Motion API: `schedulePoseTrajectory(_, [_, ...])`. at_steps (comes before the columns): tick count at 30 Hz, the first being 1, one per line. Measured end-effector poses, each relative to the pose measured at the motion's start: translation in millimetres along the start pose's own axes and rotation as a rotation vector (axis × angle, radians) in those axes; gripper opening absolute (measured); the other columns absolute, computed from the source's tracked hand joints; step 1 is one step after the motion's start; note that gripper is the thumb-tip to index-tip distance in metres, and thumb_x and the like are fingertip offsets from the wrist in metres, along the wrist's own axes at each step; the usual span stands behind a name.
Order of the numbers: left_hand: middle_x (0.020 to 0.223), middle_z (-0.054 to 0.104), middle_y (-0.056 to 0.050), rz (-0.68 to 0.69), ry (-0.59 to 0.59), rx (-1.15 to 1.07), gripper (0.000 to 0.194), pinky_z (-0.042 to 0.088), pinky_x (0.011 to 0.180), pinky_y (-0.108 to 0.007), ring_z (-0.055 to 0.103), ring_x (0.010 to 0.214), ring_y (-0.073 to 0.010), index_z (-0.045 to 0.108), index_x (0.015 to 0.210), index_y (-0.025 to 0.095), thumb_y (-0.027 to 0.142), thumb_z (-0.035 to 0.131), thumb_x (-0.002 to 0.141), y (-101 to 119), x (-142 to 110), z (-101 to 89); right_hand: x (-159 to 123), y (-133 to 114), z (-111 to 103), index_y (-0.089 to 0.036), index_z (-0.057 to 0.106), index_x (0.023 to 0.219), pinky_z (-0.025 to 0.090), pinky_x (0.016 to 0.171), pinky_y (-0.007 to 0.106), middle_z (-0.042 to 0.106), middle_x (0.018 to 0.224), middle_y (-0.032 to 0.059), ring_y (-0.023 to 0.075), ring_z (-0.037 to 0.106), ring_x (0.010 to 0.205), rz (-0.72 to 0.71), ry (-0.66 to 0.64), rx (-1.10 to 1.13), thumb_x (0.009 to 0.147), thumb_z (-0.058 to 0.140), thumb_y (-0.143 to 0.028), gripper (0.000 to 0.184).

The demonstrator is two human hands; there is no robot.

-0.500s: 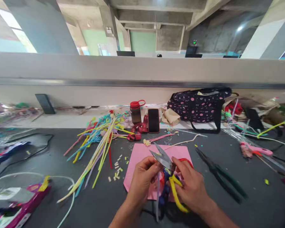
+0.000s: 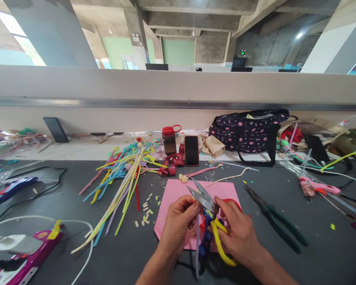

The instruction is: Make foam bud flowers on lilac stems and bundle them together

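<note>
Scissors (image 2: 204,198) with yellow and red handles sit in my right hand (image 2: 237,227), its fingers closed around the grips. Their blades stand apart and point up and left, above a pink sheet (image 2: 173,194). My left hand (image 2: 178,219) pinches a thin lavender pipe cleaner (image 2: 197,249), which hangs down toward the table's near edge. The pinching fingertips are right beside the lower blade. What the blades enclose is too small to make out. Under both hands lies a blue and red object (image 2: 207,233), partly hidden by them.
Colourful pipe cleaners (image 2: 127,190) spread on the left beside small cut pieces (image 2: 146,211). Green-handled pliers (image 2: 275,217) lie right, near a pink glue gun (image 2: 317,186). Behind stand a bottle (image 2: 169,141), a phone (image 2: 192,150) and a patterned bag (image 2: 246,130). A power strip (image 2: 32,253) is front left.
Both hands keep nearly the same place and grip. The scissor blades remain apart, and the lavender pipe cleaner hangs almost as before.
</note>
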State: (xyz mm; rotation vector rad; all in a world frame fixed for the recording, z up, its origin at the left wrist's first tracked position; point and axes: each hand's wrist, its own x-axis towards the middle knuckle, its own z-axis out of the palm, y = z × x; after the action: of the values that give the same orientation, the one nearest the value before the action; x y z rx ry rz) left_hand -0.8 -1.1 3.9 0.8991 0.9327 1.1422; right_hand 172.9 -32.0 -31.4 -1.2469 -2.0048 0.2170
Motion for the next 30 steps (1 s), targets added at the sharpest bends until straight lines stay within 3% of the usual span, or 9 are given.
schedulePoseTrajectory(10, [0.062, 0.058, 0.0, -0.027, -0.029, -0.031, 0.018, 0.022, 0.038, -0.014, 0.034, 0.039, -0.0006, 0.059, 0.071, 0.013, 0.029, 0.066, 0.07, -0.3, 0.2, 0.3, 1.3, -3.2, -0.1, -0.018, 0.032, 0.132, 0.047, 0.073, 0.036, 0.053, 0.103, 0.0108, 0.0236, 0.053, 0.089, 0.031, -0.002, 0.011, 0.075, 0.058, -0.02, 0.063])
schedulePoseTrajectory(17, [0.061, 0.057, 0.0, -0.082, -0.025, -0.059, 0.02, 0.021, 0.037, -0.013, 0.035, 0.038, 0.0, 0.057, 0.069, 0.013, 0.03, 0.067, 0.069, 2.8, -0.9, 2.2, 3.2, -9.0, -2.5, -0.02, 0.03, 0.131, 0.046, 0.073, 0.036, 0.053, 0.104, 0.0091, 0.0229, 0.053, 0.087, 0.072, -0.082, 0.081, 0.076, 0.054, -0.02, 0.06])
schedulePoseTrajectory(30, [0.061, 0.058, -0.001, -0.076, -0.025, -0.046, 0.02, 0.022, 0.036, -0.013, 0.034, 0.037, 0.0002, 0.06, 0.069, 0.012, 0.03, 0.068, 0.068, 4.0, -1.4, 2.8, 4.4, -10.7, -5.6, -0.02, 0.029, 0.132, 0.045, 0.074, 0.036, 0.05, 0.105, 0.0093, 0.023, 0.052, 0.088, 0.045, -0.102, 0.107, 0.077, 0.05, -0.022, 0.059])
